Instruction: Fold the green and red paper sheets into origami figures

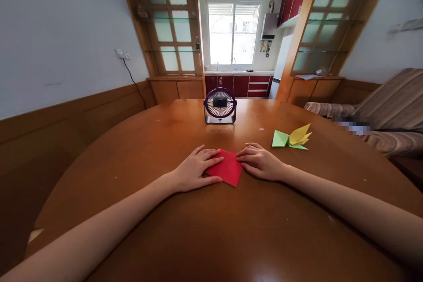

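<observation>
Paper, red and folded (227, 168), is lying flat on the wooden table (211, 229), and I am using it as the landmark for all other places. It is sitting a little in front of the person, and its lower corner is pointing toward the person.

The left hand (194, 169) is resting on the left edge of the red paper. The hand is open and flat, the fingers are lying over the upper left part of the paper, and the thumb is touching its lower left edge. The right hand (259, 161) is pressing on the right corner of the paper, also open, with the fingers stretched out and the fingertips touching the paper. Neither hand is gripping anything.

Behind the red paper, well apart from it, a small purple desk fan (220, 105) is standing upright and facing the person. To the right of the red paper and a little farther back, a folded paper figure in green and yellow (291, 138) is lying on the table, near the right hand but not touching it.
</observation>
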Motion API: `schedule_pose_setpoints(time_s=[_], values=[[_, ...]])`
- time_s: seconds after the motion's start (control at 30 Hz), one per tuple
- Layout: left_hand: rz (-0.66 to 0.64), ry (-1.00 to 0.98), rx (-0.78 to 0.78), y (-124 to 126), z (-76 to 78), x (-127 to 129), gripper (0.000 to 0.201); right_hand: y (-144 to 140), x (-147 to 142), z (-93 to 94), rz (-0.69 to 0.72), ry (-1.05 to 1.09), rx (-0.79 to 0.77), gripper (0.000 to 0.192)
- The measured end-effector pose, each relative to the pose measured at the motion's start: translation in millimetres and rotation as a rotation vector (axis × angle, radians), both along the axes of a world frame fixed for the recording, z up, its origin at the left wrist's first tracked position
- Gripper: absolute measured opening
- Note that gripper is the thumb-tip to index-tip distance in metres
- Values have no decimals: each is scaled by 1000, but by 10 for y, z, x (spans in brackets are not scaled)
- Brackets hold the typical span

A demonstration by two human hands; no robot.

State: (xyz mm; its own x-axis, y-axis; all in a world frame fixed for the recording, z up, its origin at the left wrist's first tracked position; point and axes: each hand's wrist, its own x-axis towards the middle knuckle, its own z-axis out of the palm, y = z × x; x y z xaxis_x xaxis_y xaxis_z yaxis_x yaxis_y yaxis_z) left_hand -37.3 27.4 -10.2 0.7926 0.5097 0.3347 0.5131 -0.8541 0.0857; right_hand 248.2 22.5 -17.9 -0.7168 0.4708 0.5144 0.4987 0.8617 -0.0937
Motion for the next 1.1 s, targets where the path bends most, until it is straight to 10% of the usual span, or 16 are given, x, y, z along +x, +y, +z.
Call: schedule_pose_setpoints(time_s=[0.7,1.1], values=[[-211,87,244,92,100,-106,38,-14,13,29,78,39,-40,19],[-121,-58,246,56,73,-75,29,13,42,39,53,67,-142,15]])
